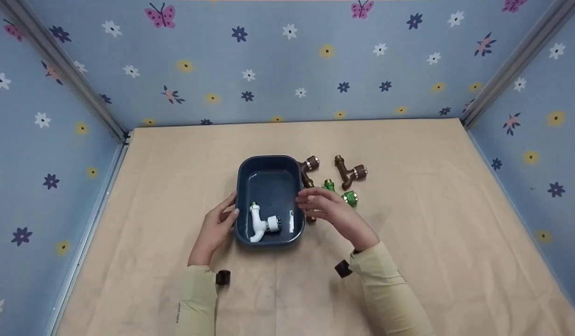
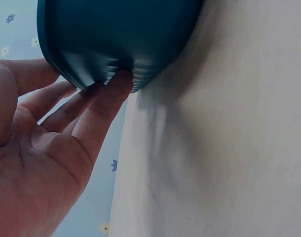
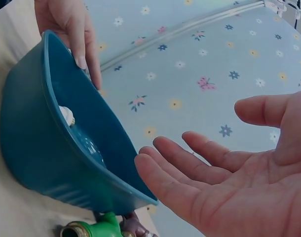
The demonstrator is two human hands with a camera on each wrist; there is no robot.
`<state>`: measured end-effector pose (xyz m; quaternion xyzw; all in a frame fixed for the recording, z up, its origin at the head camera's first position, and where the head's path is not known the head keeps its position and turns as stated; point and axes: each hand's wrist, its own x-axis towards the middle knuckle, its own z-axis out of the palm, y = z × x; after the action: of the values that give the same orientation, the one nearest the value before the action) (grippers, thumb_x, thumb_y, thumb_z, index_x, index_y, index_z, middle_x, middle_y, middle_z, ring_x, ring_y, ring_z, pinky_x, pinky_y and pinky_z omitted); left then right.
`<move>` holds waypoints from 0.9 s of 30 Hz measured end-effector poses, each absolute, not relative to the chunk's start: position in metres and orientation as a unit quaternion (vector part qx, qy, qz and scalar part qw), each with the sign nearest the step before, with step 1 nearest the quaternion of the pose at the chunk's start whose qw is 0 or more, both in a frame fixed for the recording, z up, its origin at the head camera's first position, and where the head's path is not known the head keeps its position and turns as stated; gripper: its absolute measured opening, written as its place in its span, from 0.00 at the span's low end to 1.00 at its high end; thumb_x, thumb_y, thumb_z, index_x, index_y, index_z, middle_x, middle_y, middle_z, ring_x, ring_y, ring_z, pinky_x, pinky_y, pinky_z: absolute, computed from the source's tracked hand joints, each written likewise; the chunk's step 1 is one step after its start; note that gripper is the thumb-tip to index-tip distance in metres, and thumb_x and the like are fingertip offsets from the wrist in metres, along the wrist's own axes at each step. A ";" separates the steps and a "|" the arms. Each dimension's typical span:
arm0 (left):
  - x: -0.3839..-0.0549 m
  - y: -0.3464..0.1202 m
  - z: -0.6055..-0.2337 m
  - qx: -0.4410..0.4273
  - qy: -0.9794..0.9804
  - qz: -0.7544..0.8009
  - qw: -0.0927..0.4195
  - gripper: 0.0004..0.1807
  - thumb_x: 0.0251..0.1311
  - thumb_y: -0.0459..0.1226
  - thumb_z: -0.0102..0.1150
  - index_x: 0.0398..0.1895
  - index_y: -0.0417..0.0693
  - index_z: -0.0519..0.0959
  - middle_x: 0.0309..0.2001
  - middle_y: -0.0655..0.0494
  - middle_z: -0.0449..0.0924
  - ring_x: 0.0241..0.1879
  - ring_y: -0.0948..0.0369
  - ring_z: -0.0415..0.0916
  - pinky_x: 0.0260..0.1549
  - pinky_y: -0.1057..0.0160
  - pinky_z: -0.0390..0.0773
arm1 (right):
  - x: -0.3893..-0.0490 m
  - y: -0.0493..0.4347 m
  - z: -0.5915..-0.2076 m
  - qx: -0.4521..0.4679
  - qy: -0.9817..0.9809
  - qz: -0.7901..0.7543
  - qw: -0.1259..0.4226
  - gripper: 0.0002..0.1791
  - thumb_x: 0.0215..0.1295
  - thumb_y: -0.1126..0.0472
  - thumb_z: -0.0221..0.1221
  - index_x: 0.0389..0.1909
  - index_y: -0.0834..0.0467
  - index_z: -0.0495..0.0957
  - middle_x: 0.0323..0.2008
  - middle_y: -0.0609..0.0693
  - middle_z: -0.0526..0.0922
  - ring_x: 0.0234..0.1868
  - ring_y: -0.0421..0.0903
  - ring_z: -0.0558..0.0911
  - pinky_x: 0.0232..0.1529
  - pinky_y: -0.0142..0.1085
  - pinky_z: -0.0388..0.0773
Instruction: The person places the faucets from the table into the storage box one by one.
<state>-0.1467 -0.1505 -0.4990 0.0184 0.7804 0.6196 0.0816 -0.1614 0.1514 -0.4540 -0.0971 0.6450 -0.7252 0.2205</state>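
A dark blue plastic basin (image 1: 271, 189) stands on the cloth-covered table with a white tap (image 1: 258, 223) lying inside, towards its near end. My left hand (image 1: 213, 231) rests its fairly straight fingers against the basin's outer left wall; in the left wrist view its fingertips (image 2: 122, 79) touch the ridged side. Over the basin's right rim hovers my right hand (image 1: 339, 214), fingers spread and nothing held, as the right wrist view also shows. A green tap (image 1: 350, 198) lies just beyond that hand, partly covered by it.
Right of the basin lie a brown tap (image 1: 350, 175) and another brown tap (image 1: 312, 163) close against the wall. A further brown piece (image 1: 311, 219) is mostly hidden under the right hand. Flower-patterned panels (image 1: 292, 60) enclose the table at the back and sides.
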 end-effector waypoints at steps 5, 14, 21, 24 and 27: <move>-0.154 -0.155 -0.520 0.013 0.779 0.622 0.074 0.28 0.70 0.32 0.48 0.73 0.50 0.59 0.70 0.45 0.59 0.60 0.45 0.69 0.50 0.54 0.76 | -0.160 0.160 -0.455 -0.095 0.634 -0.735 0.221 0.22 0.72 0.59 0.49 0.58 0.71 0.69 0.59 0.68 0.70 0.61 0.63 0.70 0.62 0.53 0.64; -0.157 -0.156 -0.535 0.009 0.794 0.606 0.057 0.28 0.70 0.36 0.50 0.72 0.58 0.62 0.69 0.52 0.62 0.58 0.51 0.72 0.50 0.57 0.76 | -0.158 0.177 -0.453 -0.083 0.629 -0.745 0.208 0.22 0.73 0.61 0.48 0.60 0.71 0.66 0.59 0.69 0.70 0.60 0.62 0.72 0.61 0.50 0.67; -0.157 -0.156 -0.535 0.018 0.788 0.614 0.053 0.28 0.70 0.35 0.50 0.72 0.54 0.62 0.69 0.50 0.62 0.58 0.50 0.71 0.50 0.56 0.76 | -0.160 0.192 -0.451 -0.074 0.635 -0.745 0.192 0.22 0.73 0.60 0.48 0.60 0.70 0.67 0.57 0.66 0.74 0.60 0.59 0.73 0.61 0.50 0.66; -0.157 -0.157 -0.535 0.020 0.788 0.614 0.053 0.28 0.70 0.35 0.50 0.72 0.54 0.62 0.69 0.49 0.62 0.58 0.50 0.71 0.51 0.56 0.75 | -0.160 0.198 -0.450 -0.066 0.647 -0.739 0.179 0.20 0.74 0.59 0.47 0.59 0.68 0.69 0.56 0.63 0.75 0.58 0.58 0.74 0.61 0.50 0.67; -0.158 -0.157 -0.535 0.020 0.788 0.613 0.053 0.28 0.70 0.35 0.50 0.72 0.55 0.62 0.69 0.50 0.62 0.58 0.50 0.72 0.51 0.55 0.75 | -0.160 0.205 -0.450 -0.057 0.650 -0.739 0.168 0.20 0.74 0.60 0.47 0.59 0.69 0.69 0.57 0.66 0.74 0.59 0.60 0.73 0.61 0.50 0.67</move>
<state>-0.1578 -0.1570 -0.5346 0.0201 0.7881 0.6129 0.0532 -0.1600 0.2046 -0.4499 -0.0566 0.6500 -0.7390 0.1678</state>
